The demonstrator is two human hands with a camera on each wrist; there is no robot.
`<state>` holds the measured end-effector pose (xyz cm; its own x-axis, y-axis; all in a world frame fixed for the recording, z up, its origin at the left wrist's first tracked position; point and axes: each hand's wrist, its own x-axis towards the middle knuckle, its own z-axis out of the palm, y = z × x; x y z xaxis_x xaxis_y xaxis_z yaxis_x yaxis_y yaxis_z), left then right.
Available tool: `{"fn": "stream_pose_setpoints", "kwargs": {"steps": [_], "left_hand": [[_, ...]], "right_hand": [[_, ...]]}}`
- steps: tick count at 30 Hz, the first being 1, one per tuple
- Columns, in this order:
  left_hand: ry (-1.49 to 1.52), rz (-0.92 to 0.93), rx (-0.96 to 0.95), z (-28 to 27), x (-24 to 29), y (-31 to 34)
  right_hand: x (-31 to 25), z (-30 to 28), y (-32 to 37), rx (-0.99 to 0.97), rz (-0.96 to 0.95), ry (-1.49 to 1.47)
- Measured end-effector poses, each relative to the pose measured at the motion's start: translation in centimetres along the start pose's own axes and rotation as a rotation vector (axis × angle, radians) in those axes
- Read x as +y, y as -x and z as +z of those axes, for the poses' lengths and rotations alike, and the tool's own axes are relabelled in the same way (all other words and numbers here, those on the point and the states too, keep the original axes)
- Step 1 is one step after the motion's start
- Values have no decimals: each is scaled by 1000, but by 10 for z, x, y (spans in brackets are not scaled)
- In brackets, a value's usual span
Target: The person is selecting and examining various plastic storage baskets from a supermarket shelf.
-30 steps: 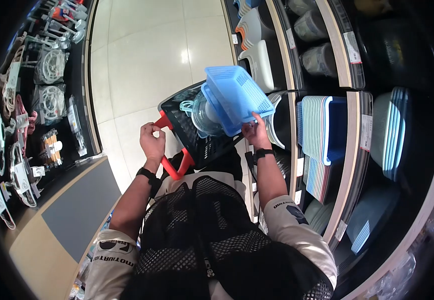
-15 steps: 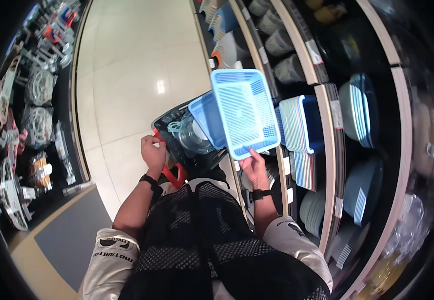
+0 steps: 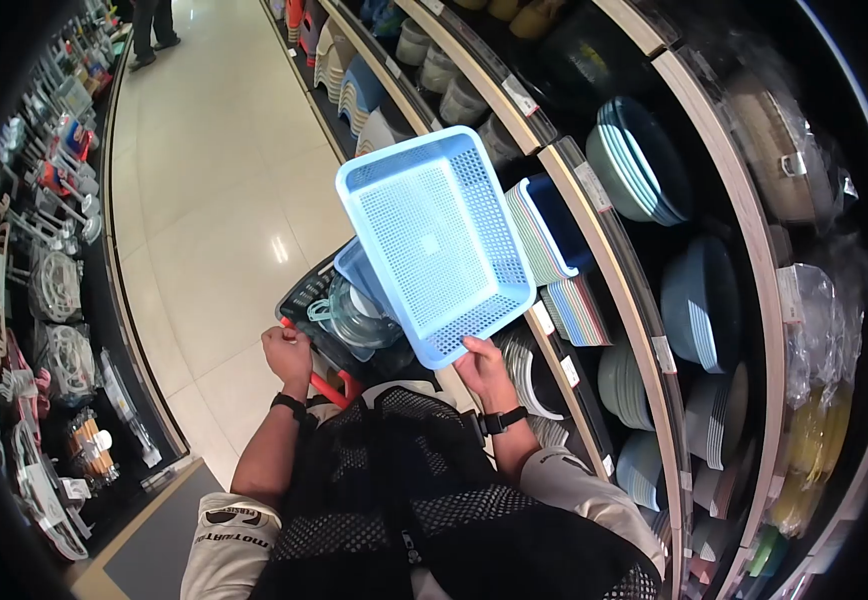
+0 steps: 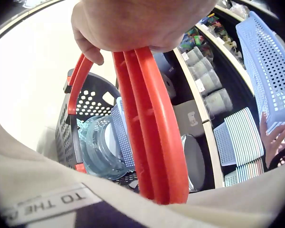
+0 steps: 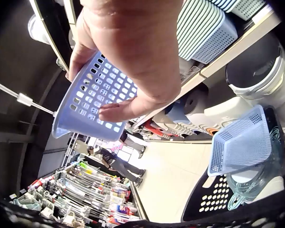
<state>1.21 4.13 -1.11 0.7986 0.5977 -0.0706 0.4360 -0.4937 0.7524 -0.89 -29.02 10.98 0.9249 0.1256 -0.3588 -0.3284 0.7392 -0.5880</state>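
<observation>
Right hand: the right hand (image 3: 484, 372) pinched the near end of a light blue basket (image 3: 429, 240), at the rim; in the right wrist view, one finger lay against the outside wall with holes.
Light blue basket: it was up in the air, tilted, with its open side towards the head camera; its bottom and walls were full of small holes.
Left hand: the left hand (image 3: 288, 358) was closed around the red handle (image 4: 154, 128) of a black shopping basket (image 4: 66, 128).
Shopping basket: it hung in front of the body, with holes in its dark walls, and in the head view the light blue basket covered a part of it.
Inside the shopping basket: there was a round clear container (image 4: 99, 152), and just beside it a second blue basket (image 5: 242, 142), which stood tilted.
Right side: a long shelf (image 3: 594, 215) carried a pile of trays (image 3: 539, 240) in several colours, near the light blue basket, and also a stack of bowls (image 3: 629, 165).
Left side: white hangers (image 3: 39, 480) and packed goods hung on a display.
Floor: pale shiny tiles (image 3: 224, 200) lay between the two sides, and another person (image 3: 154, 25) was at the far end, with only the legs visible in the head view.
</observation>
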Motion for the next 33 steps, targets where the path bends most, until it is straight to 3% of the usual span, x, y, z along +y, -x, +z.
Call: {"fn": "stream_pose_setpoints", "kwargs": {"steps": [5, 16, 33], "left_hand": [[10, -30, -6, -2, 4, 2], [0, 0, 9, 0, 0, 1], [5, -34, -10, -3, 2, 2]], "right_hand": [[-6, 29, 13, -11, -65, -30], [-13, 63, 41, 334, -258, -43], [-13, 103, 39, 427, -385, -224]]}}
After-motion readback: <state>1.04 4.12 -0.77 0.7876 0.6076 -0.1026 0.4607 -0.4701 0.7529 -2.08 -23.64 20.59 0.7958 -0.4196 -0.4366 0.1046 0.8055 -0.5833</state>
